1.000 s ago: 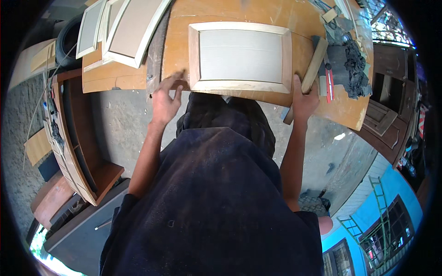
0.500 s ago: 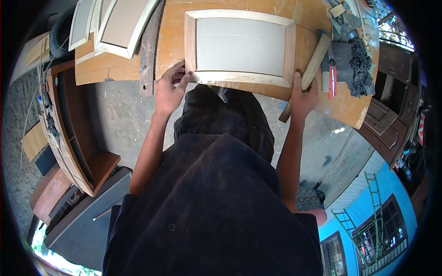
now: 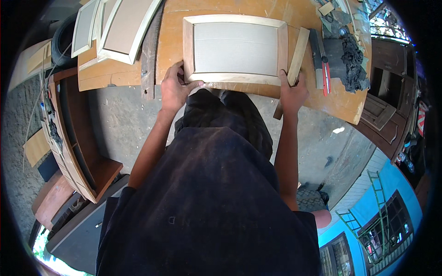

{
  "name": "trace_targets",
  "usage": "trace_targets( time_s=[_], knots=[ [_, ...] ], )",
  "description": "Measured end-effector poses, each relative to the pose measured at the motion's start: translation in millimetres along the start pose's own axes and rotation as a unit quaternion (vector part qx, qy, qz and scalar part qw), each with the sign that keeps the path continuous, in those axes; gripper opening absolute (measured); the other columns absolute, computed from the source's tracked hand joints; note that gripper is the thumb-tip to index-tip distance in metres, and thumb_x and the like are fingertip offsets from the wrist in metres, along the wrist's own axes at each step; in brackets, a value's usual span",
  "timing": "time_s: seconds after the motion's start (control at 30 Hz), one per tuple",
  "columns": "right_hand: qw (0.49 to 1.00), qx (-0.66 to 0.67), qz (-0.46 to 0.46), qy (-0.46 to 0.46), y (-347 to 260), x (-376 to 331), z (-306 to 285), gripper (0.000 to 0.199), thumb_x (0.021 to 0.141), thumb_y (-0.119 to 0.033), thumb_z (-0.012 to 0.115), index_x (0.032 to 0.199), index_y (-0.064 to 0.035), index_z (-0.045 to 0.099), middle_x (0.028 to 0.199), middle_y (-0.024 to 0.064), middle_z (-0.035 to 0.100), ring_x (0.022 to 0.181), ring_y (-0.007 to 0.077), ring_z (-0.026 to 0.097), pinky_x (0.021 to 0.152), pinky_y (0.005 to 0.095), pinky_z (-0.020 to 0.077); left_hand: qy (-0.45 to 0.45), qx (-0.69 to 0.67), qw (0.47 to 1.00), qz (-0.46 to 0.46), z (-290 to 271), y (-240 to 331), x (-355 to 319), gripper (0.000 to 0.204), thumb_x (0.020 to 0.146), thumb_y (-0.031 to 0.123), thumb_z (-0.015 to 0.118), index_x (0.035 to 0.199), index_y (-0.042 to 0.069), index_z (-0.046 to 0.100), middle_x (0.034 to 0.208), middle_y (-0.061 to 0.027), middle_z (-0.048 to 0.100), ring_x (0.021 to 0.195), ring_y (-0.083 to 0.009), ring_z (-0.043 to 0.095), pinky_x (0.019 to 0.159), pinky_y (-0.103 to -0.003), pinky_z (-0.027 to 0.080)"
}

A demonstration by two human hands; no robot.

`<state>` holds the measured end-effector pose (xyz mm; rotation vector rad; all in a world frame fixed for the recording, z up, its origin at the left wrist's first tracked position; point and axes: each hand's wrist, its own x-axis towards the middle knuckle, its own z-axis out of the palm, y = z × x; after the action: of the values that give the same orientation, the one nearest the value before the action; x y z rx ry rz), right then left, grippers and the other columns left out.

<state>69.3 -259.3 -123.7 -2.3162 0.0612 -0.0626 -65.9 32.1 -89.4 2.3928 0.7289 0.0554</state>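
left hand: grasped framed panel at lower left corner | right hand: gripped wooden strip, thumb by panel's lower right corner | panel: lay on table, near edge, beside strip

We have a scuffed orange-brown bench before us. Near its front edge lies a pale framed panel; to the left, we see a dark board jutting past that edge and more framed panels, overlapping. To the right lie a wooden strip, also overhanging, a dark-and-grey bar, a red tool, a dark sheet and crumpled black material.
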Motion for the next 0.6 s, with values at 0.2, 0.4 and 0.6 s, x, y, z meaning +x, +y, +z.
trace_targets(
  time_s=[0.2, 0.4, 0.6],
  knots=[
    [1.0, 0.002, -0.009, -0.004, 2, 3, 0, 0.036, 0.081, -0.03, 0.08, 0.096, -0.0019, 0.063, 0.089, 0.0201, 0.069, 0.083, 0.0412, 0.067, 0.074, 0.0472, 0.0513, -0.059, -0.099, 0.993, -0.033, -8, -10, 13, 0.068, 0.068, 0.013, 0.089, 0.129, 0.002, 0.061, 0.081, -0.0079, 0.066, 0.068, -0.0142, 0.064, 0.066, -0.029, 0.055],
    [0.999, -0.01, -0.033, -0.016, 8, 0, 3, 0.037, 0.081, -0.032, 0.08, 0.095, -0.0021, 0.063, 0.089, 0.0215, 0.068, 0.084, 0.0437, 0.067, 0.073, 0.0483, 0.051, -0.016, -0.203, 0.978, -0.044, -3, -34, 10, 0.037, 0.082, 0.001, 0.076, 0.118, -0.001, 0.068, 0.082, -0.0045, 0.067, 0.074, -0.0117, 0.068, 0.068, -0.028, 0.057],
    [0.995, -0.029, -0.097, -0.004, 17, -12, 4, 0.04, 0.08, -0.036, 0.081, 0.098, -0.0039, 0.065, 0.082, 0.0161, 0.068, 0.076, 0.0348, 0.067, 0.07, 0.0447, 0.0514, 0.065, -0.161, 0.983, -0.057, 1, -25, 24, 0.027, 0.087, 0.007, 0.073, 0.113, 0.002, 0.071, 0.087, -0.0108, 0.073, 0.074, -0.0156, 0.07, 0.07, -0.031, 0.057]
  ],
)
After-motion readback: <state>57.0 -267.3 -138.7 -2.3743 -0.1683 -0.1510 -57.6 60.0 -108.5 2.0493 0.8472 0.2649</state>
